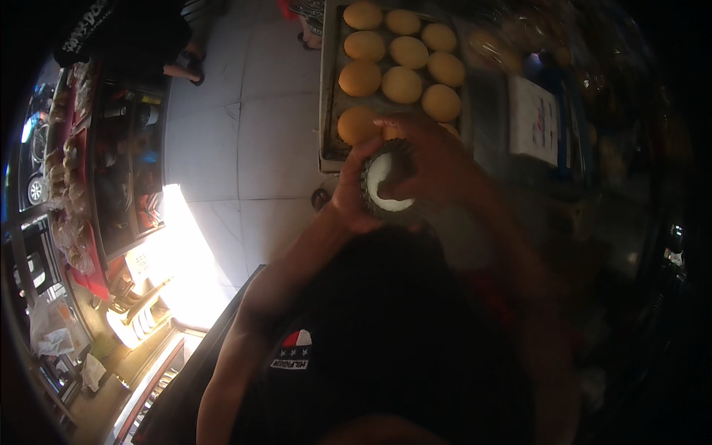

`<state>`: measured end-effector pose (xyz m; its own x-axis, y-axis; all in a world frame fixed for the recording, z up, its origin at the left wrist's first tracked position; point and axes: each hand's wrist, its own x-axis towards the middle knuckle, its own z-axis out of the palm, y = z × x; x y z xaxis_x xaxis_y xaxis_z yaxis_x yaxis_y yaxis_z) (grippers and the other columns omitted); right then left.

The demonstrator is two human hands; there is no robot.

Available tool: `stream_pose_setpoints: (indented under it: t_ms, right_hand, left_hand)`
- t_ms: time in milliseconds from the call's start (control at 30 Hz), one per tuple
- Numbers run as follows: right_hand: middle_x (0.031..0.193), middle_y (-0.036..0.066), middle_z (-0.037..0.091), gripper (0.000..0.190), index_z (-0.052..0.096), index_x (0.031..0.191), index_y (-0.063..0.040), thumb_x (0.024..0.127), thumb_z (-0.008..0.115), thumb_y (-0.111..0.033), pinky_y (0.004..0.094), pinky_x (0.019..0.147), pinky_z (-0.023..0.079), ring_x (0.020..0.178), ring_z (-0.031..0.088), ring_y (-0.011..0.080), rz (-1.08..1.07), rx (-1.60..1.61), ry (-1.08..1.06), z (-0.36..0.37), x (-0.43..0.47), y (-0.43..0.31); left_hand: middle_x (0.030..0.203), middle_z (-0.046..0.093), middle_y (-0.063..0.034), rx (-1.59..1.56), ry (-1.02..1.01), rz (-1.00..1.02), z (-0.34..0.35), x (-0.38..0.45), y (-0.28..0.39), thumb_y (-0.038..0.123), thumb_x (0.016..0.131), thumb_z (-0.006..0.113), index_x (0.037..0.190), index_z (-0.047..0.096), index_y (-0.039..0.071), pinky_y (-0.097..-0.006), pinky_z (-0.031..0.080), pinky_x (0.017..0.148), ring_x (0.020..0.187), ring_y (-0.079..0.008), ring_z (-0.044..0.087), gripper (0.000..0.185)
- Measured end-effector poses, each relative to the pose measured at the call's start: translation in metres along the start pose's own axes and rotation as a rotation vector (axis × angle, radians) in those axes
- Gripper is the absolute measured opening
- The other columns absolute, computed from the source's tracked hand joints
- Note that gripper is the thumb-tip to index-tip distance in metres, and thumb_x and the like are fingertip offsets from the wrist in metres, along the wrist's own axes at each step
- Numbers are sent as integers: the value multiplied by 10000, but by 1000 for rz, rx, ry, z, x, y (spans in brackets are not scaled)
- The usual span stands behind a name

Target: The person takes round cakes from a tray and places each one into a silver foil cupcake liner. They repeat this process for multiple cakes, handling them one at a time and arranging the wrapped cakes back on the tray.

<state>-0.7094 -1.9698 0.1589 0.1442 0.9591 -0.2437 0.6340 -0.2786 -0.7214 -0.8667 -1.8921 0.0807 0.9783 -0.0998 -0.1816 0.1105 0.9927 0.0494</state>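
My left hand [353, 189] is wrapped around the side of a round fluted container [364, 186], seen from above, with white material [386, 197] inside. Over its right side, my right hand [434, 161] has its fingers bent at the opening; some fingertips reach into the shadowed inside, and whether they pinch anything cannot be told. Just beyond both hands lies a metal baking tray [329, 128] with several round golden buns [401, 84] in rows. The right hand partly hides the nearest buns.
Plastic-wrapped goods [492, 47] and a white card with writing [534, 119] are right of the tray. At left, a display shelf [92, 183] holds bagged baked goods [69, 233]. A person in dark clothes [133, 33] is at upper left; another person's leg [312, 33] shows beside the tray.
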Motion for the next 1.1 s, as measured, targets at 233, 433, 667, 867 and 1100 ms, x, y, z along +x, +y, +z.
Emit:
stream_pose_setpoints:
  t_ms: [233,433,667,867,1100]
  right_hand:
    - [1386,221,577,988,484,1450,6,618,899,-327,415,1031,524,1250,614,326,20,175,-32,-1,-6,-4]
    - [1423,142,573,1048,463,1499,-94,590,903,-376,414,1064,497,1268,594,326,63,19,137,4,-15,19]
    - [1322,120,638,722,543,1414,-85,807,852,-322,395,1019,523,1219,624,242,296,159,308,22,-20,99]
    - [1337,163,623,650,548,1376,-33,843,812,-294,437,1046,497,1247,605,305,203,-52,377,30,14,146]
    - [1393,224,553,779,451,1461,-36,830,816,-311,467,1094,454,1328,512,386,-43,-117,369,47,140,120]
  left_hand:
    - [1423,499,-252,53,104,20,3,-2,0,720,917,471,1505,379,87,-640,613,706,1123,-544,615,869]
    - [1420,518,-209,134,257,44,0,-1,-1,666,873,573,1483,409,84,-632,593,793,1160,-458,621,860]
    - [1366,557,-230,307,135,306,-40,-39,19,545,792,725,1485,397,6,-551,567,971,1231,-405,603,937]
    - [1347,577,-208,246,141,400,-63,-74,29,421,788,753,1473,417,1,-474,573,996,1241,-368,611,871]
    - [1282,587,-138,634,345,537,-69,-67,23,417,790,762,1497,385,48,-376,538,968,1148,-240,621,882]
